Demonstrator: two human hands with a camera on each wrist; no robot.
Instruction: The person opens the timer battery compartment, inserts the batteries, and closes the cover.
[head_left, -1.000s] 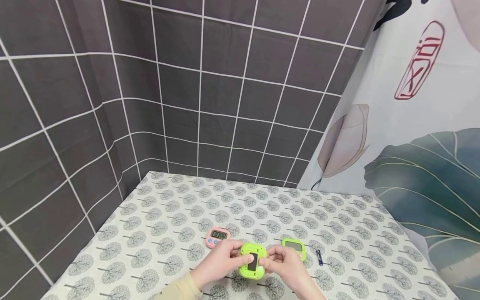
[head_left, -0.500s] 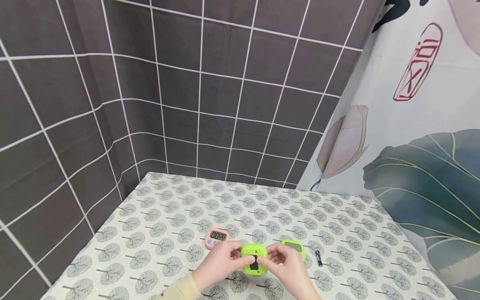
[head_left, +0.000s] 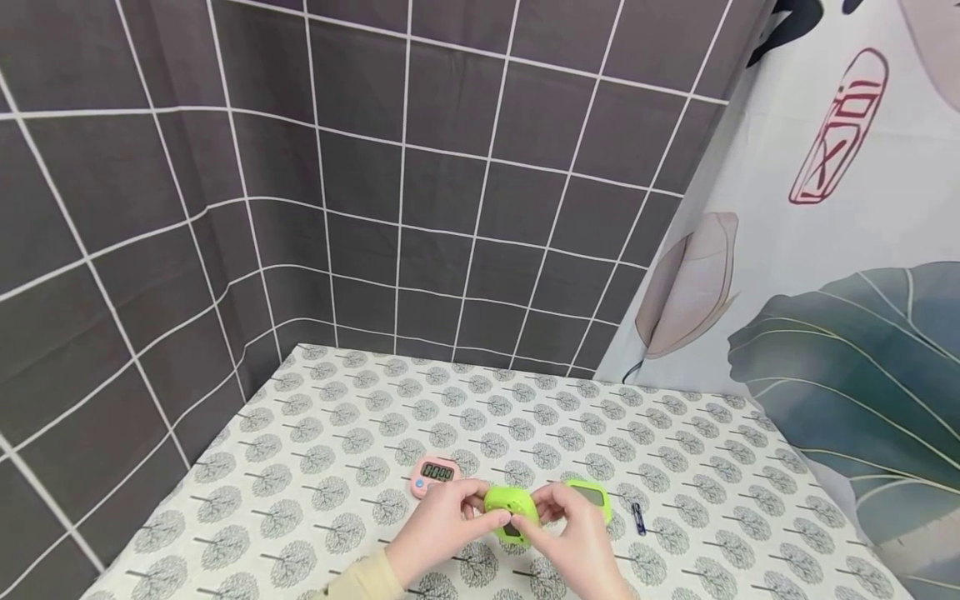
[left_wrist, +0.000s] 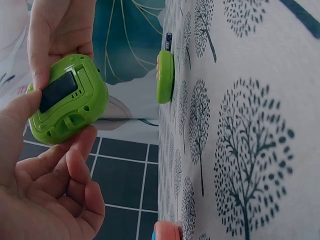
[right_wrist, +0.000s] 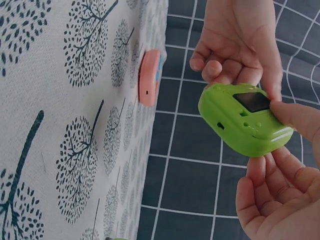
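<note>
A bright green digital timer (head_left: pixel 512 500) is held up between both hands, above the patterned cloth. Its back, with a black rectangular panel (left_wrist: pixel 58 92), is turned toward the person. My left hand (head_left: pixel 444 523) pinches one side, thumb at the panel's edge and fingers behind. From the other side my right hand (head_left: pixel 572 533) grips it likewise, its thumb touching the panel in the right wrist view. Behind the right hand lies a second green timer (head_left: pixel 596 494), screen up. Left of the hands a pink timer (head_left: pixel 437 472) reads 00:00, partly covered by the left hand.
A small dark battery (head_left: pixel 638 518) lies on the cloth to the right of the second green timer. The table (head_left: pixel 360 467) wears a white cloth with tree prints. Dark gridded fabric (head_left: pixel 450 192) hangs behind and at left, a leaf-patterned curtain (head_left: pixel 847 333) at right.
The held green timer has tilted, so more of its top edge and less of its back shows in the head view. The right thumb has moved inward onto the black panel.
</note>
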